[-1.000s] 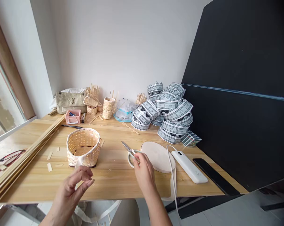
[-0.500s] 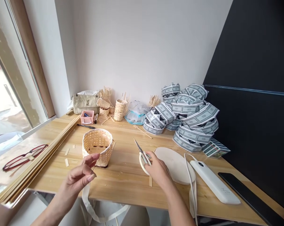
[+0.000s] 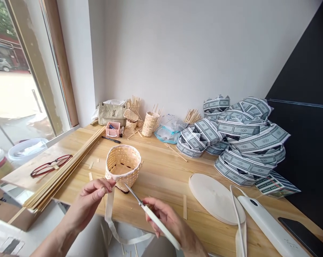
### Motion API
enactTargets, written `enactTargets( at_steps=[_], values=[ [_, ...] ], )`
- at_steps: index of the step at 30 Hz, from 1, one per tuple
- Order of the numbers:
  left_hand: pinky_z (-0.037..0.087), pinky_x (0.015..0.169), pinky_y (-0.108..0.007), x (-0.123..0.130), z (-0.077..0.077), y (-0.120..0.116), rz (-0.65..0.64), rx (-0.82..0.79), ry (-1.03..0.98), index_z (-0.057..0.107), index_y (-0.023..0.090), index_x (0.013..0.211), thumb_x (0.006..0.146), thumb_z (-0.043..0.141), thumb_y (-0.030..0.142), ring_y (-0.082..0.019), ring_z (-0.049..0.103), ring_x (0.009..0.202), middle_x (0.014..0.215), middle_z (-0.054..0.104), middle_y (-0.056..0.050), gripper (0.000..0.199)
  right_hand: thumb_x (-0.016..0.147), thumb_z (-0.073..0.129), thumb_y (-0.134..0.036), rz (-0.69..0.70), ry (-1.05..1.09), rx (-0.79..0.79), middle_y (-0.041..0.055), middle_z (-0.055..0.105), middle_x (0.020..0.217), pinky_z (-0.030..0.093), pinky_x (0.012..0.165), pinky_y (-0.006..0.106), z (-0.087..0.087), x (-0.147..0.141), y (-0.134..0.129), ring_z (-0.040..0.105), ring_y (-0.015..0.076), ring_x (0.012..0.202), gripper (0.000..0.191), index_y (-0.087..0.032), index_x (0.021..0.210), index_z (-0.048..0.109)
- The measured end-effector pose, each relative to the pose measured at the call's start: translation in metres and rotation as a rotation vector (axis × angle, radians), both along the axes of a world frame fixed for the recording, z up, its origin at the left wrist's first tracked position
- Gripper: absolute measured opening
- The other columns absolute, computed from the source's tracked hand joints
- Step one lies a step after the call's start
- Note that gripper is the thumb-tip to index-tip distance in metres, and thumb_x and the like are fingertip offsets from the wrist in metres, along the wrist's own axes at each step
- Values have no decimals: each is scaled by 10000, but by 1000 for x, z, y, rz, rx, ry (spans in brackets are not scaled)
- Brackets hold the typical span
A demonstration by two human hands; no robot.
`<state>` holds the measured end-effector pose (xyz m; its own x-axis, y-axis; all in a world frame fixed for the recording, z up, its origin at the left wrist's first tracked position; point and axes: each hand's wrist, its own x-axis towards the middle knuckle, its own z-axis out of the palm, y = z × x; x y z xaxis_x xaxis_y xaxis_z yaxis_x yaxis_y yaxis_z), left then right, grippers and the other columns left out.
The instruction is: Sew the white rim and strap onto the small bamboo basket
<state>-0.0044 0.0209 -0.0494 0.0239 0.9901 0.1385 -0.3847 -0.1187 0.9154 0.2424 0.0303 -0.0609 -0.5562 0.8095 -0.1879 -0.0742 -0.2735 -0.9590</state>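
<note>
A small woven basket (image 3: 129, 176) stands on the table, its rim wrapped in a pale band. My left hand (image 3: 96, 194) pinches at the front of this rim; what sits between thumb and fingertips is too fine to make out. A cream ribbon (image 3: 109, 210) hangs from beside those fingers over the table edge. In my right hand (image 3: 165, 217) are scissors with white handles (image 3: 157, 219). Their blades (image 3: 133, 194) point up-left toward the basket's front, just right of my left fingertips.
Right of my hands lie a flat roll of cream ribbon (image 3: 215, 198), a white power bank (image 3: 268, 221) and a stack of patterned bands (image 3: 249, 142). Long wooden strips (image 3: 67, 169) and red glasses (image 3: 51, 166) lie left. Small baskets (image 3: 150, 124) and a handbag (image 3: 112, 114) stand behind.
My right hand has brought the scissors left and toward me, turning them toward the basket. My left hand has closed its fingers near the rim. The view has shifted left.
</note>
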Motion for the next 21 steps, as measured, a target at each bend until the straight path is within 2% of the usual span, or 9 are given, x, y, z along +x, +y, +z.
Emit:
enactTargets(
  at_steps=[8, 16, 21],
  values=[
    [264, 1025, -398, -4, -1, 2, -29, -23, 4, 658, 213, 606, 684, 699, 335, -236, 521, 1042, 722, 614, -2, 150, 600, 725, -406, 20, 1, -32, 11, 588, 671, 370, 392, 163, -1, 10, 13, 435, 45, 430, 473, -164, 995, 628],
    [333, 963, -446, -9, 8, -2, -24, -2, 285, 653, 209, 585, 693, 670, 368, -308, 461, 1127, 721, 636, -53, 193, 544, 754, -397, 33, 109, -83, 5, 590, 614, 336, 358, 157, 0, -3, 19, 421, 38, 386, 467, -144, 919, 639],
    [306, 987, -457, -11, 9, -1, -30, 2, 296, 647, 214, 579, 713, 654, 341, -310, 450, 1158, 716, 643, -48, 184, 559, 735, -407, 33, 164, -72, 8, 596, 614, 307, 354, 160, -2, -7, 18, 407, 39, 377, 439, -164, 916, 655]
  ],
)
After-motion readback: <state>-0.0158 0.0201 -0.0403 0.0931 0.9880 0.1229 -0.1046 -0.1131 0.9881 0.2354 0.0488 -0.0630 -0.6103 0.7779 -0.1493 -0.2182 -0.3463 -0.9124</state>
